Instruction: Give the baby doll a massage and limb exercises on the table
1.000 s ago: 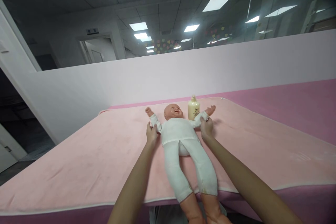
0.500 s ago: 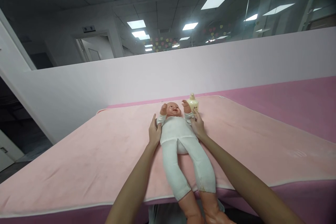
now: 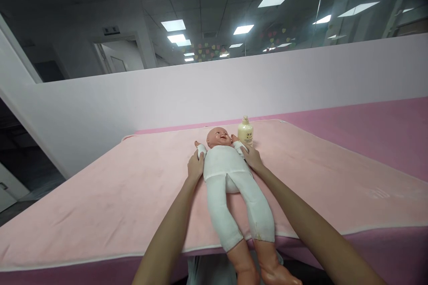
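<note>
A baby doll point(image 3: 224, 160) in white clothes lies on its back on a pink towel point(image 3: 133, 187), its bare lower legs and feet past the near edge. My left hand point(image 3: 195, 165) is closed round the doll's arm at the left of its body. On the other side, my right hand point(image 3: 251, 156) has its fingers closed on the sleeve of the other arm. Just behind that arm stands a pale yellow pump bottle point(image 3: 245, 132), upright beside the doll's head.
A white low wall point(image 3: 214, 89) with a glass window point(image 3: 227, 18) above it runs behind the padded pink surface point(image 3: 377, 129). Dark floor and a white cabinet point(image 3: 10, 189) show at the far left.
The doll's arms have come down and outward from beside its head, with both my hands still on them. More of the bottle shows now.
</note>
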{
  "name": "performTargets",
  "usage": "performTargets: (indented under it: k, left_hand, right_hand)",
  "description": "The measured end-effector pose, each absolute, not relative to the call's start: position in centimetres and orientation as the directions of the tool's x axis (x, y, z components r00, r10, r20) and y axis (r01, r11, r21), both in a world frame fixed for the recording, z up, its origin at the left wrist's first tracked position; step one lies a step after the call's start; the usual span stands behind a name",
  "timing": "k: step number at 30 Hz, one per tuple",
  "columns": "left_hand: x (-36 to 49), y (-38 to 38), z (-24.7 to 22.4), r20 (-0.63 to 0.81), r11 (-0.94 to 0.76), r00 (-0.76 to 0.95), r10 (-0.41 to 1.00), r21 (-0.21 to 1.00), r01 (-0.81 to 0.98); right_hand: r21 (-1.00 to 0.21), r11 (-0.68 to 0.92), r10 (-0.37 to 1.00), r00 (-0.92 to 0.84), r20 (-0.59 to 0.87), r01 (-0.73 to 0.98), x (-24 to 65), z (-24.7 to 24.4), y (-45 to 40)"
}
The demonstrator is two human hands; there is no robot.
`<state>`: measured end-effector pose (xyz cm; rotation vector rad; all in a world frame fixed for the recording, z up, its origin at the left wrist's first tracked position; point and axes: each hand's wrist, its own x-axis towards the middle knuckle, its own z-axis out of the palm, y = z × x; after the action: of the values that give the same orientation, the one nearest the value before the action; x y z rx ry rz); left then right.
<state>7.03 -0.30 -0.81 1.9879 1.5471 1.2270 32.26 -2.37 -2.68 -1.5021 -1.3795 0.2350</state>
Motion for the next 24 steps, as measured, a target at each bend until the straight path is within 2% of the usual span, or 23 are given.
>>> performTargets:
  k: [4, 9, 14, 20, 24]
  left_hand:
    - [6.85, -0.27, -0.83, 0.424, -0.366, 0.047, 0.904, 0.713, 0.599]
    - [6.56, -0.47, -0.78, 0.406, -0.368, 0.040, 0.913, 0.778, 0.510]
    - [6.42, -0.42, -0.91, 0.345, -0.320, 0.033, 0.938, 0.825, 0.466]
    - [6.35, -0.49, -0.77, 0.355, -0.304, 0.000, 0.935, 0.800, 0.517]
    - [6.10, -0.18, -1.14, 0.380, -0.322, -0.020, 0.925, 0.810, 0.491]
  right_hand:
    - [-0.753, 0.187, 0.843, 0.291, 0.453, 0.631, 32.61, -2.60, -2.36]
    - [-0.742, 0.136, 0.883, 0.260, 0.392, 0.656, 32.63, -2.80, -2.63]
    - [-0.763, 0.222, 0.865, 0.239, 0.442, 0.606, 32.65, -3.33, -2.37]
    - [-0.844, 0.105, 0.882, 0.342, 0.323, 0.527, 32.85, -3.35, -2.42]
    - [-0.845, 0.137, 0.872, 0.342, 0.350, 0.517, 32.95, -3.30, -2.48]
